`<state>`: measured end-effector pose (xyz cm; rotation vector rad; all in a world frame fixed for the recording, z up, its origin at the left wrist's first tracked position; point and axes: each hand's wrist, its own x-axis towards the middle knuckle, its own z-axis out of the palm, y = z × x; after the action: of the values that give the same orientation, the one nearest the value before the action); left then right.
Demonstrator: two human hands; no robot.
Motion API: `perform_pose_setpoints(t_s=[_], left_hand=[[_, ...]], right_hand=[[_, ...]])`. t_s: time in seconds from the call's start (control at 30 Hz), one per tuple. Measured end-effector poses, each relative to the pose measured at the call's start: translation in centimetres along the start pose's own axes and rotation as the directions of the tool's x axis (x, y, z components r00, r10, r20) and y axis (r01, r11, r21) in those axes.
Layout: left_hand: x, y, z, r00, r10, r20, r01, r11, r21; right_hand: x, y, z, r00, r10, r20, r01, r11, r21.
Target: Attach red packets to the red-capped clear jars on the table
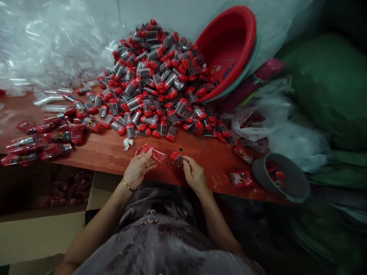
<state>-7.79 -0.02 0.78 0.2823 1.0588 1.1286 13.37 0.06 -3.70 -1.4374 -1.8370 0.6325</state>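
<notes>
Between the thumb and fingers of my left hand is a flat red printed plastic wrapper, held above the table's front edge. My right hand pinches a small clear container with a red cap, its capped end pointing at the wrapper. A small gap separates the two. Behind my hands rises a large pile of similar red-capped containers with dark contents. To the left on the table lie several red wrapped packets.
A red basin leans tilted against the pile. Clear plastic pieces are heaped at the back left. A grey bowl with red pieces stands at the right edge. Below the table at left, an open cardboard box holds red packets.
</notes>
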Motion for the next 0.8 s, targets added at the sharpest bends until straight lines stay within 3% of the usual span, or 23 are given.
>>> perform_pose_setpoints(t_s=[0.13,0.27,0.5,0.67,0.8], left_hand=[[-0.2,-0.3,-0.1,0.998,0.059,-0.023,-0.058,0.996,0.069],[-0.5,-0.5,0.0,0.995,0.099,-0.004,-0.098,0.987,0.126],[-0.9,-0.4,0.0,0.984,0.172,0.046,-0.177,0.973,0.15],[-0.9,-1.0,0.3,0.989,0.136,0.065,-0.142,0.985,0.096],[-0.9,-1.9,1.0,0.994,0.11,0.009,-0.11,0.993,0.043]], right_hand=[[-1.8,-3.4,-0.8,0.977,0.166,0.136,-0.205,0.91,0.361],[-2.1,-5.2,-1.5,0.969,0.169,0.182,-0.232,0.875,0.424],[-1.2,-5.4,-0.7,0.906,0.303,0.294,-0.418,0.743,0.523],[-1.2,-5.7,0.7,0.916,0.266,0.299,-0.39,0.76,0.52],[-1.4,-5.7,1.7,0.97,0.204,0.136,-0.243,0.865,0.439]])
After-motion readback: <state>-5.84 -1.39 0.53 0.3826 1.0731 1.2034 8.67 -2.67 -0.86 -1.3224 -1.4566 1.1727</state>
